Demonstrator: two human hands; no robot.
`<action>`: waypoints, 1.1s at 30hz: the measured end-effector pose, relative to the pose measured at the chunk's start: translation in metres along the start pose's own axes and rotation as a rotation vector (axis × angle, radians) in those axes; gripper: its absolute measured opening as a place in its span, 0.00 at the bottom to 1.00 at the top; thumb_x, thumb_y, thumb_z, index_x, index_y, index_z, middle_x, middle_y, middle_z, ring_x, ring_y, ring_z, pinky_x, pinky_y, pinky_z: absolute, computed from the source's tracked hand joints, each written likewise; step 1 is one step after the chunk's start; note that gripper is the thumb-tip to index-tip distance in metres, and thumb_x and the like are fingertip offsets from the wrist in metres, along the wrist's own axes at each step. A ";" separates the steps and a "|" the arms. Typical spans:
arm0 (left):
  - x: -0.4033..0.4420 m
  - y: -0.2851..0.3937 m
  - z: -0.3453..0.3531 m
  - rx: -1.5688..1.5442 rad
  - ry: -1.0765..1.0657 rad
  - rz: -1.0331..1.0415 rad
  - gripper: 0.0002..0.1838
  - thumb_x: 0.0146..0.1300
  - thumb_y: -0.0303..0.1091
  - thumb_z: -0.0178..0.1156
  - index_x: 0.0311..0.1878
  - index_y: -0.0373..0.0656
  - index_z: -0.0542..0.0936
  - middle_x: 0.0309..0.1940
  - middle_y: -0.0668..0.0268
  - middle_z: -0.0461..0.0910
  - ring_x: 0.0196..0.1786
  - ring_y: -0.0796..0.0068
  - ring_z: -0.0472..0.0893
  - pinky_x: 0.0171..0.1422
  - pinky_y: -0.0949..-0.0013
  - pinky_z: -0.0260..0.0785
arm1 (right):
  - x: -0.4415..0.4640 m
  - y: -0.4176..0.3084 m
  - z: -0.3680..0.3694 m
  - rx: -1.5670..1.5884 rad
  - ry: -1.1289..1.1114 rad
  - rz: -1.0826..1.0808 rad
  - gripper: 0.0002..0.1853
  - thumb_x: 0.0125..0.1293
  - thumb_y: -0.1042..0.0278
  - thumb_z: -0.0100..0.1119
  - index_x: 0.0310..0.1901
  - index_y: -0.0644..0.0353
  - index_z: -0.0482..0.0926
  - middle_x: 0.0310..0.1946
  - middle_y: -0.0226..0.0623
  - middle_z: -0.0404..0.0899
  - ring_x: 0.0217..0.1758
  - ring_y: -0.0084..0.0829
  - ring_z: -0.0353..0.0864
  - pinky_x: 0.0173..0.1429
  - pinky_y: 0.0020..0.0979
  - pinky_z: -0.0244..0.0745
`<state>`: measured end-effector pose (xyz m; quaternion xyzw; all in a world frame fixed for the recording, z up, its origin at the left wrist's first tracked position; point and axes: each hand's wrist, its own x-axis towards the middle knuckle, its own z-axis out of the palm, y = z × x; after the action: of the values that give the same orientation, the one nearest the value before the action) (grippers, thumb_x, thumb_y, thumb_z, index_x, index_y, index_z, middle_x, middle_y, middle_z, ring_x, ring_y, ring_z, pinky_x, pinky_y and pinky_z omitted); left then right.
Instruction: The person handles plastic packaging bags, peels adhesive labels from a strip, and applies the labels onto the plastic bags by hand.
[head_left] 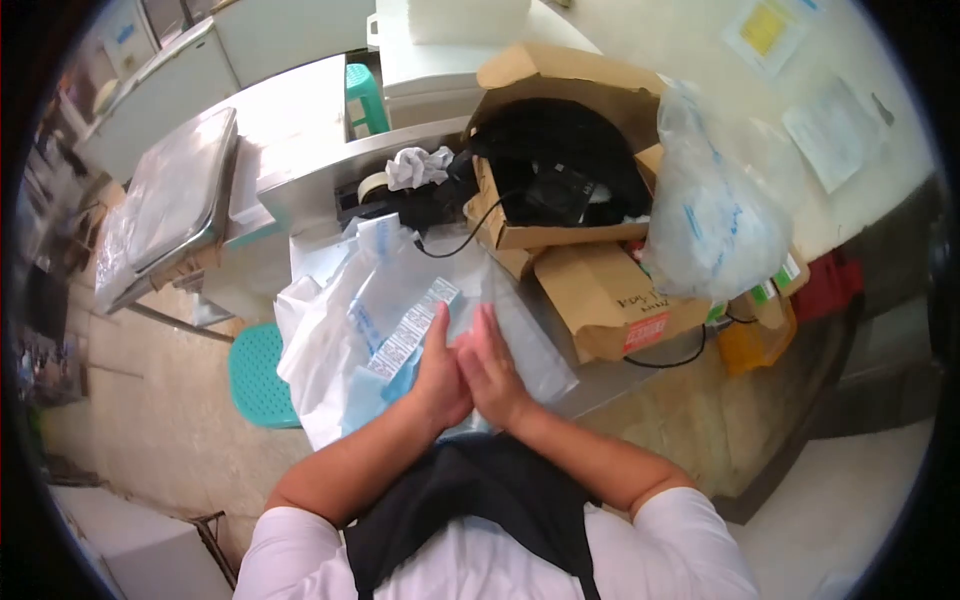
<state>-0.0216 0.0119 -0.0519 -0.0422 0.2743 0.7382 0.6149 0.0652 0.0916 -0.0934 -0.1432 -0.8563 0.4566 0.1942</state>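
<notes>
My left hand (440, 380) and my right hand (492, 368) meet in front of my black apron (470, 490), palms turned toward each other, fingers stretched forward. No held object shows; the space between the palms is hidden. Just left of my left hand lies a long, narrow white-and-blue box (415, 325) covered in small print. A light blue sheet-like piece (365, 398) lies beside the box, partly behind my left forearm. Under these spreads crumpled white plastic bagging (310, 360) with blue print. Clear plastic film (535, 350) lies to the right of my right hand.
An open cardboard box (560, 238) holds black items and a cable. Below it sits another cardboard box (620, 305), beside a stuffed clear plastic bag (715, 230). Crumpled white paper (418, 168) lies behind. A green stool (262, 375) and a metal-topped scale (185, 190) stand left.
</notes>
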 end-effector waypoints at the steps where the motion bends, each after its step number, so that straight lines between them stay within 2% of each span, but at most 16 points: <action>1: -0.005 0.000 -0.002 0.014 -0.086 -0.018 0.43 0.72 0.72 0.41 0.71 0.42 0.70 0.66 0.58 0.76 0.68 0.59 0.75 0.76 0.55 0.62 | 0.006 0.007 -0.003 -0.050 0.082 -0.027 0.40 0.80 0.47 0.43 0.78 0.73 0.50 0.78 0.69 0.48 0.83 0.61 0.48 0.84 0.47 0.44; 4: -0.008 -0.004 -0.003 0.259 0.031 -0.027 0.31 0.78 0.59 0.45 0.67 0.41 0.73 0.64 0.61 0.78 0.66 0.63 0.77 0.73 0.55 0.65 | 0.003 0.007 -0.021 -0.004 0.089 -0.005 0.35 0.80 0.53 0.44 0.76 0.74 0.54 0.77 0.68 0.53 0.82 0.60 0.53 0.83 0.47 0.48; 5: -0.005 -0.004 -0.012 0.187 0.076 -0.027 0.21 0.79 0.46 0.49 0.62 0.42 0.77 0.59 0.64 0.81 0.61 0.67 0.81 0.66 0.57 0.72 | 0.003 0.005 -0.024 -0.068 0.122 -0.066 0.31 0.79 0.61 0.46 0.75 0.73 0.58 0.76 0.65 0.56 0.81 0.57 0.57 0.81 0.45 0.54; 8: -0.005 0.000 -0.024 0.224 0.074 -0.026 0.18 0.76 0.45 0.54 0.59 0.44 0.79 0.53 0.64 0.84 0.53 0.69 0.84 0.60 0.59 0.76 | 0.002 -0.002 -0.030 -0.071 0.121 -0.070 0.31 0.75 0.66 0.53 0.74 0.70 0.61 0.77 0.63 0.57 0.80 0.55 0.59 0.80 0.44 0.57; 11: -0.010 0.005 -0.022 0.213 0.198 -0.016 0.13 0.73 0.42 0.58 0.52 0.46 0.80 0.46 0.66 0.84 0.47 0.71 0.84 0.53 0.58 0.78 | -0.002 -0.019 -0.035 -0.047 0.272 -0.033 0.24 0.71 0.71 0.60 0.67 0.66 0.73 0.71 0.55 0.70 0.75 0.48 0.70 0.76 0.40 0.64; 14: -0.017 0.007 -0.014 0.255 0.219 0.013 0.10 0.71 0.42 0.61 0.48 0.48 0.79 0.42 0.68 0.83 0.43 0.72 0.84 0.47 0.61 0.78 | -0.007 -0.012 -0.048 0.003 0.118 0.051 0.14 0.68 0.72 0.65 0.53 0.62 0.82 0.61 0.50 0.80 0.65 0.43 0.80 0.69 0.38 0.72; 17: -0.017 0.013 -0.015 0.162 0.230 -0.115 0.08 0.71 0.40 0.61 0.47 0.49 0.78 0.41 0.69 0.82 0.41 0.71 0.83 0.44 0.63 0.78 | -0.008 -0.021 -0.050 0.065 0.171 0.027 0.07 0.67 0.72 0.66 0.46 0.61 0.85 0.54 0.46 0.85 0.56 0.40 0.85 0.63 0.36 0.76; 20: -0.014 0.011 -0.016 0.335 0.207 -0.058 0.09 0.72 0.40 0.62 0.47 0.48 0.78 0.41 0.68 0.82 0.42 0.72 0.83 0.44 0.63 0.78 | -0.011 -0.021 -0.049 0.062 0.184 -0.082 0.07 0.69 0.71 0.65 0.46 0.63 0.84 0.54 0.47 0.85 0.56 0.37 0.85 0.62 0.35 0.76; 23: -0.018 0.011 -0.010 0.442 0.169 -0.029 0.09 0.74 0.42 0.62 0.46 0.47 0.78 0.40 0.68 0.82 0.42 0.74 0.82 0.45 0.64 0.79 | -0.018 -0.014 -0.045 0.199 0.239 0.082 0.08 0.71 0.70 0.65 0.46 0.64 0.84 0.55 0.45 0.85 0.56 0.31 0.84 0.62 0.33 0.76; 26: -0.017 0.005 -0.022 0.493 0.119 0.034 0.11 0.74 0.43 0.61 0.44 0.46 0.79 0.40 0.69 0.82 0.43 0.74 0.82 0.46 0.66 0.79 | -0.021 -0.018 -0.045 0.354 0.241 0.156 0.08 0.74 0.69 0.62 0.46 0.65 0.84 0.56 0.43 0.85 0.55 0.26 0.82 0.62 0.30 0.75; 29: -0.022 0.006 -0.016 0.545 0.167 0.114 0.10 0.75 0.41 0.61 0.43 0.44 0.79 0.38 0.69 0.81 0.39 0.74 0.81 0.47 0.63 0.81 | -0.021 -0.021 -0.042 0.545 0.268 0.335 0.08 0.76 0.69 0.60 0.46 0.65 0.84 0.56 0.41 0.85 0.54 0.24 0.81 0.62 0.28 0.74; 33: -0.024 0.010 -0.024 0.542 0.147 0.150 0.09 0.72 0.38 0.62 0.40 0.43 0.78 0.36 0.68 0.80 0.37 0.73 0.81 0.49 0.61 0.81 | -0.019 -0.004 -0.041 0.665 0.309 0.394 0.09 0.78 0.66 0.58 0.47 0.63 0.81 0.51 0.37 0.85 0.50 0.22 0.80 0.59 0.26 0.75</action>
<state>-0.0317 -0.0214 -0.0588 0.0905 0.5078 0.6764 0.5258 0.1008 0.1116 -0.0730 -0.3007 -0.5793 0.7097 0.2651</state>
